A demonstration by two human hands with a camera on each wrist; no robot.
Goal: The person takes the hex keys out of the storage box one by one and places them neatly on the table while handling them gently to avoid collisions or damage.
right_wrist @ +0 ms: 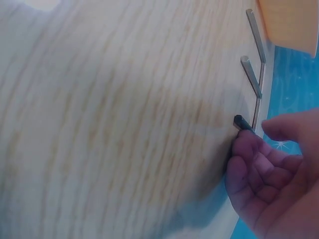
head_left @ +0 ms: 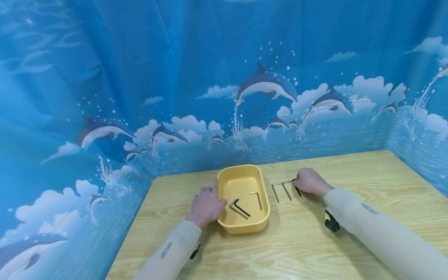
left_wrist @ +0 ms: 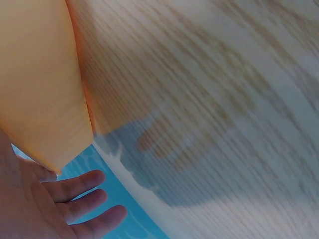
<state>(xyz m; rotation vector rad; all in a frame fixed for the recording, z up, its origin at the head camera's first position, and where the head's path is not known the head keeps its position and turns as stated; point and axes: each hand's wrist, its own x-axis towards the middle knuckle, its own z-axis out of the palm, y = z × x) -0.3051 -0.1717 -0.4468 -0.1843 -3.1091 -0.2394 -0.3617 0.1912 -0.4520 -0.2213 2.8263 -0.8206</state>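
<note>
My left hand (head_left: 207, 204) rests at the left rim of a yellow plastic tray (head_left: 243, 229), thumb over the edge; in the left wrist view its other fingers (left_wrist: 82, 201) stretch out loosely beside the tray wall. Inside the tray lie a black hex key (head_left: 242, 208) and silver hex keys, one (head_left: 259, 200) apart at the right. Right of the tray, my right hand (head_left: 310, 181) has its curled fingers on another black hex key (right_wrist: 241, 121), whose bend they partly hide. Two silver hex keys (head_left: 275, 193) (head_left: 286, 191) lie in a row to its left.
The wood-grain table (head_left: 287, 253) meets a blue dolphin-print curtain (head_left: 192, 75) at the back and sides. Black wrist-worn devices (head_left: 331, 221) show under both pale sleeves (head_left: 382, 229).
</note>
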